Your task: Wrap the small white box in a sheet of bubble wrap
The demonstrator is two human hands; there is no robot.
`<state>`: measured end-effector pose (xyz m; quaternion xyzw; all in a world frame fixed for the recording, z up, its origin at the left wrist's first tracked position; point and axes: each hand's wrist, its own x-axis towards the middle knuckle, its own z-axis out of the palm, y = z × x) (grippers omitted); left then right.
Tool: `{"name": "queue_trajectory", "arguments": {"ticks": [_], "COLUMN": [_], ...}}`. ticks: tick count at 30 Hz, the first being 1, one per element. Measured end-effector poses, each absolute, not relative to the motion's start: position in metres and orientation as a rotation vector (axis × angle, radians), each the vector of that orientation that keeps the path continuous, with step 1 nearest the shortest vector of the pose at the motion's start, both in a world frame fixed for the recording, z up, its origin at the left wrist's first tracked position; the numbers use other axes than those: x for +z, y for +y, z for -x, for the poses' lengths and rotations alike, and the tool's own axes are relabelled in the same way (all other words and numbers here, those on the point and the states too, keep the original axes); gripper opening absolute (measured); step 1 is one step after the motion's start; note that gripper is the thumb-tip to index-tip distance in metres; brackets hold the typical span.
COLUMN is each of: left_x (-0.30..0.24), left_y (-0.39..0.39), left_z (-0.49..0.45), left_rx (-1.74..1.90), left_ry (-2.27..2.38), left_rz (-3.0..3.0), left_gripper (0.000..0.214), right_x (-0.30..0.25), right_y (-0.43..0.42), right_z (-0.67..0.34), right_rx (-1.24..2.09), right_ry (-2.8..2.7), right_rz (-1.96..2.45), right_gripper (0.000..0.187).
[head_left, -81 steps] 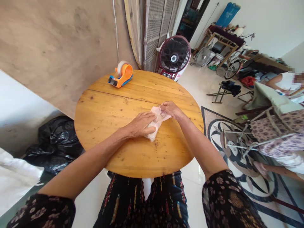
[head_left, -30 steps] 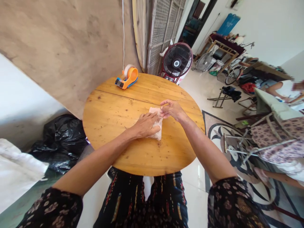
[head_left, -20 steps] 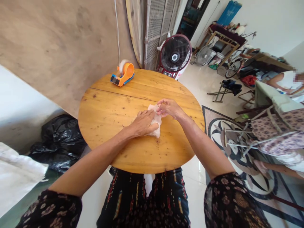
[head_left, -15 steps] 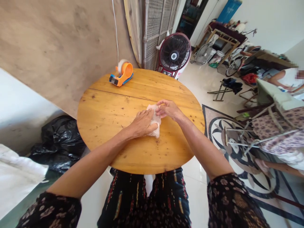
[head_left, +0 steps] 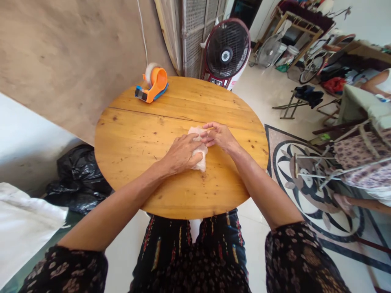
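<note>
Round wood bench [head_left: 180, 199] by a wall, w/ orange tape dispenser [head_left: 157, 83] at far L edge & fan [head_left: 227, 51] just behind. Pinkish packet, see-thru wrap [head_left: 200, 164], lies approx. mid-bench, a bit R. L hand [head_left: 181, 152] flat over its L side, fingers spread, thumb apart. R hand [head_left: 221, 136] at its upper R edge, fingers half-curled, parted; can't tell if they grip it.

Blk sleeves [head_left: 69, 270] w/ pale flower print; dk trousers [head_left: 163, 246], multicol. vert. streaks.
</note>
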<state>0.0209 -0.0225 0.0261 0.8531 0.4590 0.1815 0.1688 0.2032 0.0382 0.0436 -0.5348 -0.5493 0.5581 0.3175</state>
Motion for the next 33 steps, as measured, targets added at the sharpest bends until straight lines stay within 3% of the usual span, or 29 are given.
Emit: {"name": "queue_trajectory", "arguments": {"ticks": [6, 12, 15, 19, 23, 28, 33], "left_x": [0.027, 0.029, 0.029, 0.028, 0.028, 0.027, 0.027], "left_y": [-0.020, -0.020, -0.020, -0.020, -0.020, -0.020, -0.020], "left_z": [-0.020, -0.021, -0.021, -0.021, -0.021, -0.020, -0.020], "left_rx": [0.431, 0.429, 0.449, 0.450, 0.448, 0.469, 0.475], "left_ry": [1.269, 1.270, 1.274, 1.295, 1.293, 1.277, 1.268], "left_rz": [-2.509, -2.542, -2.530, -2.507, -2.496, -2.499, -2.487], "left_gripper": [0.049, 0.040, 0.040, 0.042, 0.046, 0.046, 0.044], "right_x": [0.035, 0.026, 0.027, 0.030, 0.024, 0.018, 0.024], "right_y": [0.048, 0.072, 0.081, 0.087, 0.090, 0.092, 0.089], "right_z": [-0.204, -0.209, -0.210, -0.206, -0.203, -0.202, -0.200], "right_rx": [1.380, 0.798, 0.670, 0.678, 0.709, 1.041, 1.249], "right_ry": [-1.554, -2.037, -2.250, -2.420, -2.320, -2.044, -1.804], "right_rz": [1.399, 1.366, 1.280, 1.166, 1.197, 1.184, 1.232], "right_gripper": [0.019, 0.036, 0.048, 0.052, 0.035, 0.014, 0.010]}}
